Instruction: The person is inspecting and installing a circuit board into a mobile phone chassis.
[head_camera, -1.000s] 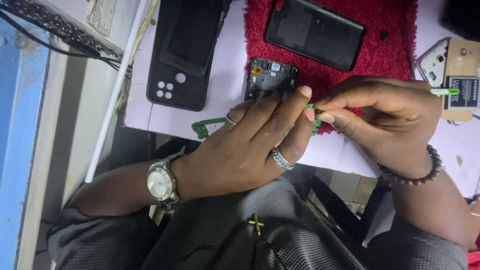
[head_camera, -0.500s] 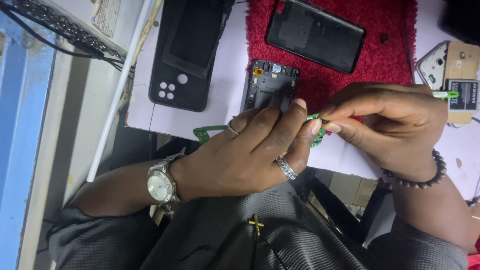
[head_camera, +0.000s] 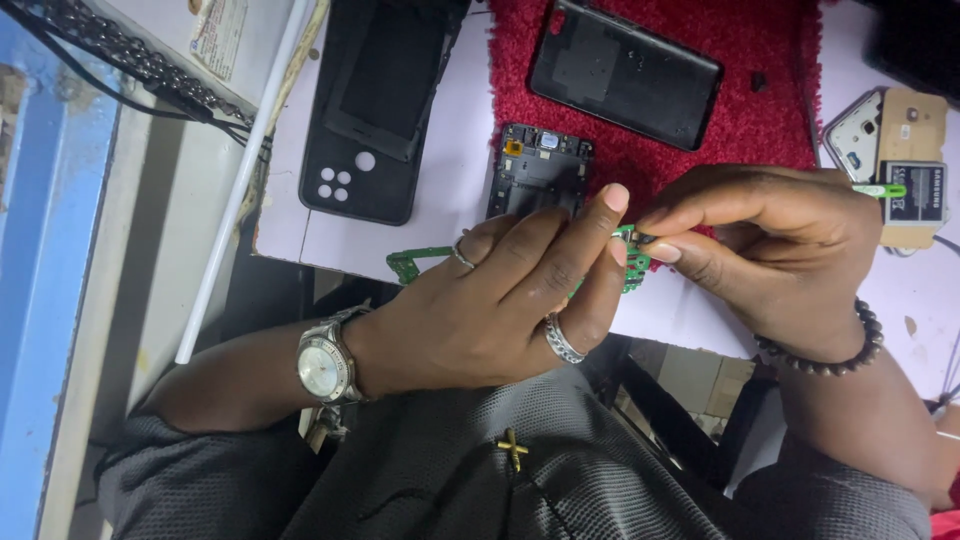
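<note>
Green circuit board (head_camera: 410, 262): long axis left-right, mostly hidden; left hand (head_camera: 500, 300) fingers closed around it. Right hand (head_camera: 770, 240) fingers pinched at its right end, above counter (head_camera: 450, 180).

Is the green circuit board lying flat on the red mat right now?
No, the green circuit board is held up between the left hand and right hand, off the red mat.

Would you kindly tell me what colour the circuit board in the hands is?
Green; the circuit board shows best in the head view, between the left hand and right hand.
</note>
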